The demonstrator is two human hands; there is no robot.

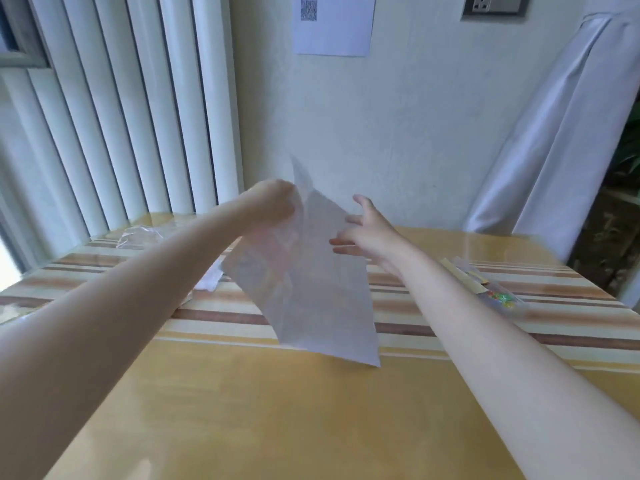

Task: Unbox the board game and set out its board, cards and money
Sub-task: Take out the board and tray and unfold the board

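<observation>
Two hands over table point(277, 410), left hand point(273, 202) gripping folded sheet point(311, 289) by top edge, right hand point(367, 233) w/ fingers spreading wide beside sheet, bag point(498, 297) lying right of sheet.

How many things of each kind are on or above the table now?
Folded paper sheet, held up by the left hand: 1
Clear plastic wrappers: 1
Packets at the right edge: 1, blurred
Hands, counting the open right hand: 2
Total: 5

soft daylight from left; motion blur, edges warped.
</observation>
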